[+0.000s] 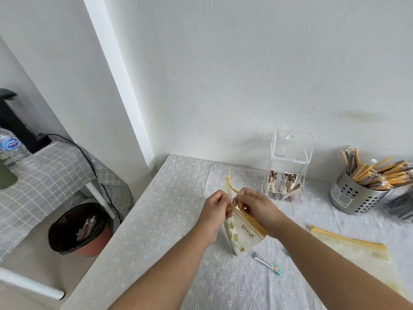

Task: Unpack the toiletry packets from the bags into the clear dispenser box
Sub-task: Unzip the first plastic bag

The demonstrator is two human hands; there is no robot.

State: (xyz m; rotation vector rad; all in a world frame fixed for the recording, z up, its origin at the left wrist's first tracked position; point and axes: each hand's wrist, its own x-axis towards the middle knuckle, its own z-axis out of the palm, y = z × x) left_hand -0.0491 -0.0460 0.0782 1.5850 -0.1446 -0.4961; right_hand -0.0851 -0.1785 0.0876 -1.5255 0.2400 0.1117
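My left hand [215, 210] and my right hand [252, 206] each pinch one side of the yellow zip strip of a small zip bag [240, 236] with a leaf pattern, held above the table with its mouth pulled apart. The clear dispenser box [288, 166] stands by the wall just beyond my right hand, lid raised, with brown-and-white packets in its lower compartments. One white-and-green toiletry packet [268, 264] lies on the tablecloth under my right forearm. A second, larger zip bag [350, 245] lies flat to the right.
A perforated metal holder [348, 198] full of wrapped sticks stands at the right by the wall. The table's left edge [125, 222] drops to a lined bin [78, 229] on the floor. A side table holds a water bottle [11, 146] and a black appliance [15, 117].
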